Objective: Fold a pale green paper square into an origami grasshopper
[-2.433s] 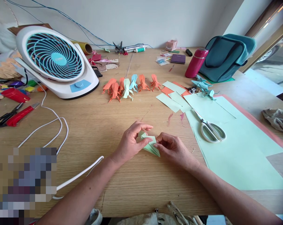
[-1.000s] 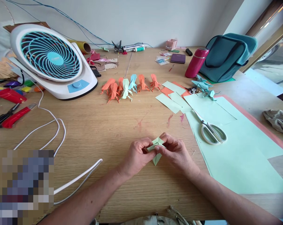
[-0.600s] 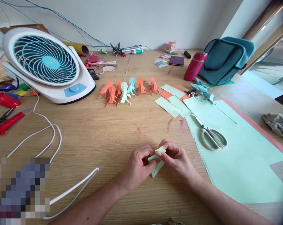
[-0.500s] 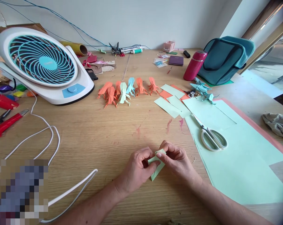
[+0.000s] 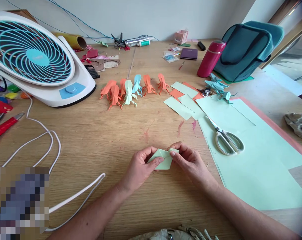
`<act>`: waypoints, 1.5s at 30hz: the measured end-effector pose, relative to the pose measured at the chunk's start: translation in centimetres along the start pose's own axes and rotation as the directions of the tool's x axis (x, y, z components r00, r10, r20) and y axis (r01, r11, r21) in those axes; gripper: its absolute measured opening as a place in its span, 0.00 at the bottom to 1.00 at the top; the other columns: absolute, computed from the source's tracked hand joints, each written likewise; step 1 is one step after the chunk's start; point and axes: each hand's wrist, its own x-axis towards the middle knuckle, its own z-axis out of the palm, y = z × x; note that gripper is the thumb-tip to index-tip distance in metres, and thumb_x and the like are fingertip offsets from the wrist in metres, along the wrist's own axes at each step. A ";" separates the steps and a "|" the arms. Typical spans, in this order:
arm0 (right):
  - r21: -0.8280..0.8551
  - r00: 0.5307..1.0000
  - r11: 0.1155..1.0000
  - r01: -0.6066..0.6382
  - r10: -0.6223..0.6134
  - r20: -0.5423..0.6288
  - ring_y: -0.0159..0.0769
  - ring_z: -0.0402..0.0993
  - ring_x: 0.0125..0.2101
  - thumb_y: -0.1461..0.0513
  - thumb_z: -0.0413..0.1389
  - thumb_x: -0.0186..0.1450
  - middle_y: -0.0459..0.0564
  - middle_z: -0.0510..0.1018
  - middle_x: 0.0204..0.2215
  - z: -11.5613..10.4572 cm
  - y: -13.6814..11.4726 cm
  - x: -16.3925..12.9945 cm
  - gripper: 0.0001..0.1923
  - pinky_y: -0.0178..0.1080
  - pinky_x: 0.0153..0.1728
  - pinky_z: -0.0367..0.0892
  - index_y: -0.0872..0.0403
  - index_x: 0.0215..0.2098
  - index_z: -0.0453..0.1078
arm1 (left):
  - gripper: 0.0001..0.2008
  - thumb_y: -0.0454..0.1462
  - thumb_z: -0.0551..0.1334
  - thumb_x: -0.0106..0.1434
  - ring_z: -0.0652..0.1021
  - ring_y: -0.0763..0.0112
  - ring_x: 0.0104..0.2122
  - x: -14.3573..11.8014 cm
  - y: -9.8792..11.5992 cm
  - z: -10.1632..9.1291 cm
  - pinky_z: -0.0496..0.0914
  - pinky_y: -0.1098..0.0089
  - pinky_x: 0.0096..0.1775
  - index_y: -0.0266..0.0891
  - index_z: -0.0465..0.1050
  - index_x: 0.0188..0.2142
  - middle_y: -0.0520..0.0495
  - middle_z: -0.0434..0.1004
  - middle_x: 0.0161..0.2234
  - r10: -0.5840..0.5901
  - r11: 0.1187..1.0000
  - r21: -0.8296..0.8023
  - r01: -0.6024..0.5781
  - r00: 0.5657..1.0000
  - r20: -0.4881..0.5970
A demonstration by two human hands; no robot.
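The folded green paper, half a second ago hanging point-down, now lies spread flatter over the worktop, left hand fingers pinching its nine-o'clock edge, right hand fingers its three-o'clock corner.

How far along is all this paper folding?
Done: a row of folded figures stands mid-table, with a couple more by the flask. In hand: the left hand and right hand pinch a half-folded green piece, still flat. Left: cut squares and big sheets lie unfolded beside the scissors.
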 end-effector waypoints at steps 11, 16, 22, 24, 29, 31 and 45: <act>-0.078 0.990 0.987 0.138 -0.135 0.037 0.35 0.74 0.32 0.49 0.58 0.67 0.46 0.76 0.31 -0.2 -0.1 -0.4 0.17 0.39 0.36 0.72 0.49 0.48 0.70 | 0.19 0.47 0.68 0.61 0.73 0.73 0.30 0.1 0.3 -0.1 0.67 0.79 0.22 0.38 0.69 0.45 0.49 0.75 0.33 0.017 0.992 -0.121 -0.021 0.999 -0.030; -0.087 0.993 0.990 0.110 -0.107 0.045 0.36 0.72 0.33 0.49 0.62 0.63 0.47 0.76 0.33 0.0 0.8 -0.3 0.19 0.38 0.33 0.69 0.48 0.48 0.69 | 0.13 0.42 0.65 0.65 0.71 0.76 0.28 -0.1 0.0 0.2 0.66 0.78 0.24 0.39 0.69 0.45 0.49 0.74 0.35 0.119 0.992 0.034 -0.118 0.993 -0.026; -0.131 0.993 0.985 0.116 -0.114 0.024 0.36 0.70 0.32 0.53 0.62 0.64 0.47 0.75 0.34 -0.2 1.5 -0.2 0.15 0.37 0.33 0.67 0.48 0.47 0.70 | 0.15 0.36 0.63 0.66 0.76 0.71 0.36 -0.3 -0.8 0.2 0.72 0.71 0.39 0.42 0.66 0.52 0.49 0.76 0.38 0.304 0.924 0.253 -0.286 0.952 -0.031; -0.171 0.993 0.978 0.119 -0.122 -0.003 0.35 0.68 0.30 0.54 0.61 0.64 0.45 0.73 0.32 -0.4 1.5 -0.1 0.14 0.37 0.31 0.65 0.48 0.47 0.70 | 0.19 0.35 0.64 0.65 0.77 0.67 0.42 -0.4 -0.8 0.2 0.72 0.67 0.45 0.43 0.64 0.54 0.46 0.75 0.44 0.431 0.836 0.394 -0.383 0.902 -0.039; -0.223 0.994 0.971 0.091 -0.103 -0.042 0.33 0.65 0.27 0.53 0.61 0.64 0.45 0.73 0.32 -1.0 1.7 0.4 0.16 0.36 0.27 0.61 0.48 0.49 0.70 | 0.26 0.37 0.68 0.63 0.71 0.57 0.54 -0.8 -0.3 0.1 0.67 0.56 0.56 0.44 0.63 0.58 0.40 0.69 0.55 0.677 0.416 0.702 -0.579 0.712 0.186; -0.223 0.995 0.972 0.076 -0.087 -0.042 0.32 0.64 0.27 0.53 0.61 0.64 0.45 0.74 0.33 -1.1 1.6 0.4 0.17 0.36 0.27 0.60 0.49 0.49 0.70 | 0.23 0.38 0.67 0.64 0.71 0.57 0.54 -0.9 -0.2 0.2 0.67 0.56 0.56 0.44 0.64 0.56 0.40 0.69 0.55 0.681 0.388 0.712 -0.585 0.703 0.206; -0.031 0.993 0.993 0.112 -0.110 0.053 0.35 0.69 0.33 0.57 0.61 0.66 0.46 0.73 0.35 -0.8 1.7 0.1 0.13 0.38 0.36 0.68 0.48 0.48 0.69 | 0.08 0.33 0.58 0.69 0.78 0.72 0.41 -0.6 -0.2 -0.3 0.70 0.73 0.45 0.40 0.72 0.46 0.49 0.80 0.42 0.595 0.690 0.560 -0.459 0.800 -0.078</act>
